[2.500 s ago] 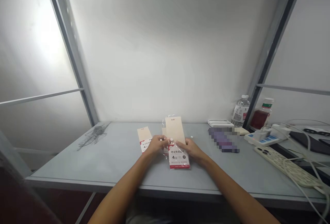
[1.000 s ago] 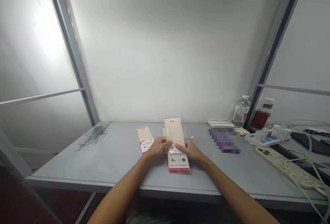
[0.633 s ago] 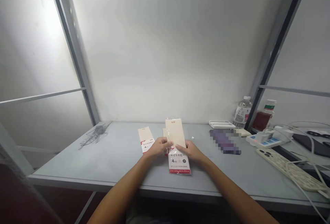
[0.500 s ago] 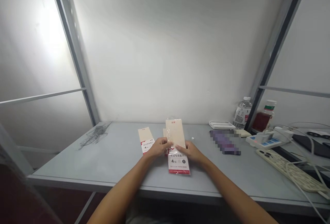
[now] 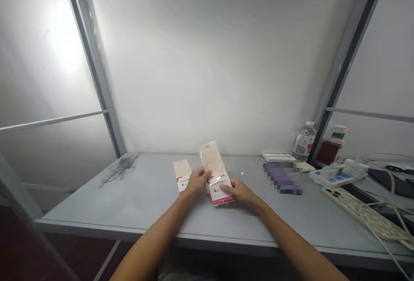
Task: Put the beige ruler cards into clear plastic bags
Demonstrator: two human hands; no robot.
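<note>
Left hand (image 5: 196, 180), right hand (image 5: 242, 191): closed grip on wrapped packet (image 5: 213, 159)

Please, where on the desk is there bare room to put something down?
The desk is bare between the dark scribbles and the leftmost packet. A smaller patch lies between the right hand and the purple item, broken by a white piece. The right end is crowded: power strip, cables, patterned phone.

I watch through one head camera, set above the desk's (image 5: 145, 203) near edge, facing the wall (image 5: 207, 78) at twelve o'clock, angled down. It frames the left hand (image 5: 196, 180) and right hand (image 5: 241, 190) at six, within arm's reach.
</note>
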